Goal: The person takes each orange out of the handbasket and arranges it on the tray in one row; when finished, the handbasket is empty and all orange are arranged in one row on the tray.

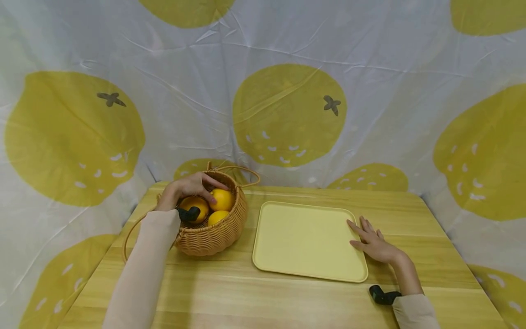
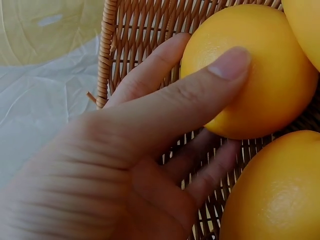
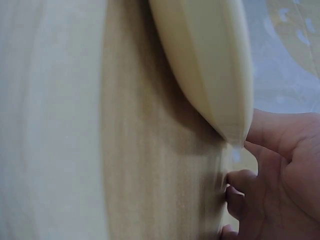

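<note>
My left hand (image 1: pixel 191 186) reaches into a round wicker basket (image 1: pixel 218 240) on the left of the table. In the left wrist view, its thumb lies over the top of an orange (image 2: pixel 270 75), with the fingers around the fruit's side and underneath. A second orange (image 2: pixel 280 195) sits nearer the camera, and part of a third (image 2: pixel 307 25) shows at the upper right. At the right edge of a pale yellow rectangular tray (image 1: pixel 308 242) is my right hand (image 1: pixel 378 245), fingers spread and fingertips at the rim. Nothing is gripped in it.
The wooden table (image 1: pixel 230 297) carries both basket and tray, with the tray right of the basket. One basket handle (image 1: pixel 252 176) flops out behind, another (image 1: pixel 127 237) to the left. A lemon-print cloth (image 1: pixel 197 91) hangs around the back and sides.
</note>
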A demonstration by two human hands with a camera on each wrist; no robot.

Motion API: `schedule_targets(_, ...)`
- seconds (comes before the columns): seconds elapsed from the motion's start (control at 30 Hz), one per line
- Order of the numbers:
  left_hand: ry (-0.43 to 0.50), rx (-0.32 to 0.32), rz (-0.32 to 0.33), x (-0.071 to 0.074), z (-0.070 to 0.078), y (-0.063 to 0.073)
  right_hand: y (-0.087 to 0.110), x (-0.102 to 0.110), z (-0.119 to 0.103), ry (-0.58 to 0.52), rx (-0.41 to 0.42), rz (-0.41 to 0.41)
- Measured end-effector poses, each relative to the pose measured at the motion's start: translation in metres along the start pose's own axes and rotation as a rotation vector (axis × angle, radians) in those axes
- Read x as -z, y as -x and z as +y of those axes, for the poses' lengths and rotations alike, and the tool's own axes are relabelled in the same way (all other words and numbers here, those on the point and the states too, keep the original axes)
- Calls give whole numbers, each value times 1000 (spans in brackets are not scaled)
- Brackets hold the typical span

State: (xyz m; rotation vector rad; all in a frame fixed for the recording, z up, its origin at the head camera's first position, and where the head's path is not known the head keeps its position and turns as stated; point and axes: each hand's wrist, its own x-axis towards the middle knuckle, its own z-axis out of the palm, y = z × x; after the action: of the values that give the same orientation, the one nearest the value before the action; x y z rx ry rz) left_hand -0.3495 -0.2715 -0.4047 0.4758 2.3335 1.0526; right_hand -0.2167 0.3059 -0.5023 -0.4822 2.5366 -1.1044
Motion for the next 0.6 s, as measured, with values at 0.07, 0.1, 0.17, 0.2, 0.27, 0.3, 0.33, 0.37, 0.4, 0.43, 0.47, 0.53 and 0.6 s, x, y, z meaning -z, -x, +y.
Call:
schedule_targets(0.07,-2,6,-7,1,2,1,0,0,0,2,-1,0)
schedule_targets(0.1,-4,7,-11,1,3,1,0,0,-1,1,-2,-1)
schedule_targets(0.17,-9,6,-20,2,5,1,0,0,0,4,-2,0)
schedule_targets(0.2,-11,2,-26,2,6,1,0,0,0,6,-3,0)
schedule_targets(0.27,-18,-2,-28,2,7,1,0,0,0,1,1,-1)
schedule_targets(0.3,-23,-6,-29,2,7,1,1,0,0,0,2,-1)
schedule_targets(0.33,-27,-7,-30,2,6,1,1,0,1,0,3,0)
schedule_targets(0.37,-30,-8,-31,2,6,1,0,0,1,2,4,1)
schedule_targets(0.4,-35,-8,-31,2,5,1,0,0,1,1,5,1)
schedule_targets(0.43,-40,-10,-31,2,5,1,0,1,1,1,6,1)
schedule_targets(0.47,-45,-10,-32,2,5,1,0,1,0,2,6,1)
schedule_targets(0.53,-58,-20,-39,2,5,1,0,1,0,7,2,3)
schedule_targets(0.6,-68,-28,-50,3,5,0,0,1,-1,7,2,6)
